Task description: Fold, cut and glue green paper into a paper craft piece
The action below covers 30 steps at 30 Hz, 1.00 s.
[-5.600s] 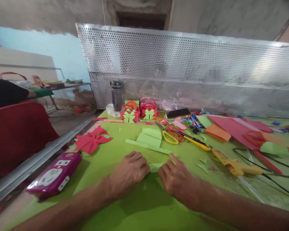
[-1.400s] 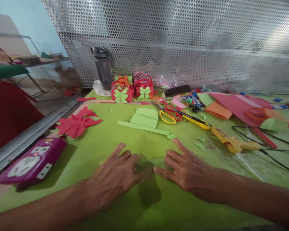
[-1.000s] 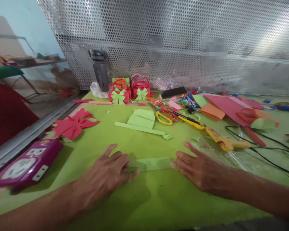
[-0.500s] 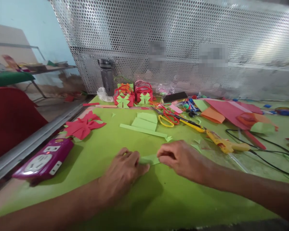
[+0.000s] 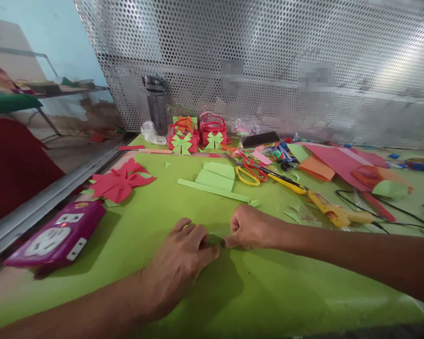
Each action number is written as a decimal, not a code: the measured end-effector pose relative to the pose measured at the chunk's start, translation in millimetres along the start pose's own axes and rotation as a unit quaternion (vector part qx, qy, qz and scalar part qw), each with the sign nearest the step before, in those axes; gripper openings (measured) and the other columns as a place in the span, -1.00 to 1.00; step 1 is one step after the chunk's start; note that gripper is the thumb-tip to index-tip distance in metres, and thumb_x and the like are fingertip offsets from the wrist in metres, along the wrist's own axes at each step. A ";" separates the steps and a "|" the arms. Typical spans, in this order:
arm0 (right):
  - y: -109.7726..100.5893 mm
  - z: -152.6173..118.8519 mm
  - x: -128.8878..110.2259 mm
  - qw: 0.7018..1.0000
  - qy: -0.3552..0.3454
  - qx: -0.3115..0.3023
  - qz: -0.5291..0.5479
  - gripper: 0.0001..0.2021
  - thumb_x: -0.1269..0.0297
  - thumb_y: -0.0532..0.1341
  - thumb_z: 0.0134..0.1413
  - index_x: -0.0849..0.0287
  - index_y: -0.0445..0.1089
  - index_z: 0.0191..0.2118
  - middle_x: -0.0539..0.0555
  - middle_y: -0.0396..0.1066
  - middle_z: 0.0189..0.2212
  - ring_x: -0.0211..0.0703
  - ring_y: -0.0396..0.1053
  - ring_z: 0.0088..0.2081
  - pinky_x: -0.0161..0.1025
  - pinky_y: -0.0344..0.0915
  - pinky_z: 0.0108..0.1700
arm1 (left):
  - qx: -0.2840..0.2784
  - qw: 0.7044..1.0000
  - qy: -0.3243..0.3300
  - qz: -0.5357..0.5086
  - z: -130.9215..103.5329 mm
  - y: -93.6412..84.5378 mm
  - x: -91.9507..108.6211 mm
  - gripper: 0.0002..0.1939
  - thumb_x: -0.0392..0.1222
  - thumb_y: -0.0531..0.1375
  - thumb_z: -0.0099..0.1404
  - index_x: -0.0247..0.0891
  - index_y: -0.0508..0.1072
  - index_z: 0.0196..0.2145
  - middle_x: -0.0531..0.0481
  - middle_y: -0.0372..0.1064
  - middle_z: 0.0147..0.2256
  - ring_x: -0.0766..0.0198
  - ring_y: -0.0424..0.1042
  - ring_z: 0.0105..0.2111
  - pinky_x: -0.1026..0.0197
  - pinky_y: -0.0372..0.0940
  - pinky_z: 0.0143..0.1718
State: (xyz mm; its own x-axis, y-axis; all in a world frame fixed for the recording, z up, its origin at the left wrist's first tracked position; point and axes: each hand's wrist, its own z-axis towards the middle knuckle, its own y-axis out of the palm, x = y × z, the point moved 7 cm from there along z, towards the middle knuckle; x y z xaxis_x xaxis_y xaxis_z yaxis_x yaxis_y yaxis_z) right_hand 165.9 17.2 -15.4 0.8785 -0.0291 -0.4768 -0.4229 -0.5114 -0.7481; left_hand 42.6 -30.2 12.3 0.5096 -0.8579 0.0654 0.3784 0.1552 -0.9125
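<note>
Low over the green tabletop, my left hand (image 5: 183,263) has bent fingers and its thumb stretched to the right. A small piece of green paper (image 5: 215,240) shows under its fingertips, mostly hidden. Facing it, my right hand (image 5: 249,228) is curled into a fist, thumb tip down at the paper's right end; whatever its fingers hold is hidden. Just beyond the hands lie a folded light-green paper sheet (image 5: 217,176) and a long green paper strip (image 5: 212,189).
A purple power strip (image 5: 58,235) and red paper flower (image 5: 122,181) lie left. Scissors (image 5: 249,174), a yellow cutter (image 5: 288,183), a glue gun (image 5: 330,209) and coloured paper (image 5: 339,162) lie right. Behind are red paper baskets (image 5: 214,134), a bottle (image 5: 157,106) and a perforated metal panel (image 5: 198,56).
My right hand has rolled from a pinch on the strip's right end into a fist, its thumb closer to my left thumb. Less of the green paper shows. The view has shifted slightly.
</note>
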 end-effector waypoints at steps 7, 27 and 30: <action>-9.7 -8.2 8.8 1.000 0.015 -0.017 0.002 -0.74 0.22 0.22 -0.25 0.18 0.21 -0.76 -0.07 0.21 -0.79 -0.38 0.11 -0.73 -0.39 0.01 -0.68 | -0.008 1.000 -0.012 0.000 -0.8 -1.3 -0.6 -0.74 -0.39 0.01 0.29 -0.19 0.47 -0.38 0.02 0.18 -0.49 0.29 0.16 -0.47 0.19 0.07 -0.38; -66.9 -39.8 62.8 0.984 0.008 0.172 -0.047 -0.84 0.34 0.10 -0.15 0.20 0.26 -0.65 -0.04 0.26 -0.69 -0.31 0.20 -0.59 -0.36 0.05 -0.53 | 0.019 0.999 -0.022 -0.033 -0.5 -2.2 -3.9 -0.68 -0.49 -0.02 0.25 -0.20 0.46 -0.39 0.03 0.20 -0.50 0.33 0.15 -0.49 0.19 0.09 -0.35; -53.1 -38.3 17.7 0.982 -0.105 0.155 -0.012 -0.84 0.36 0.08 -0.09 0.22 0.36 -0.56 -0.05 0.33 -0.62 -0.33 0.21 -0.57 -0.38 0.06 -0.52 | 0.024 0.998 -0.021 -0.050 0.1 -2.7 -4.0 -0.69 -0.46 -0.02 0.27 -0.22 0.47 -0.39 0.00 0.27 -0.48 0.32 0.21 -0.48 0.17 0.11 -0.32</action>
State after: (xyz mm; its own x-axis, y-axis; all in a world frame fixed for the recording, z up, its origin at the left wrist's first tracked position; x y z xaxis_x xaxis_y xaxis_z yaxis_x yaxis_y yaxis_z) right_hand 212.4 11.0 33.6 0.8378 0.1754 -0.5171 -0.4778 -0.2228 -0.8497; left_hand 39.6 -27.1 14.5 0.4992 -0.8489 0.1734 0.4649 0.0936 -0.8804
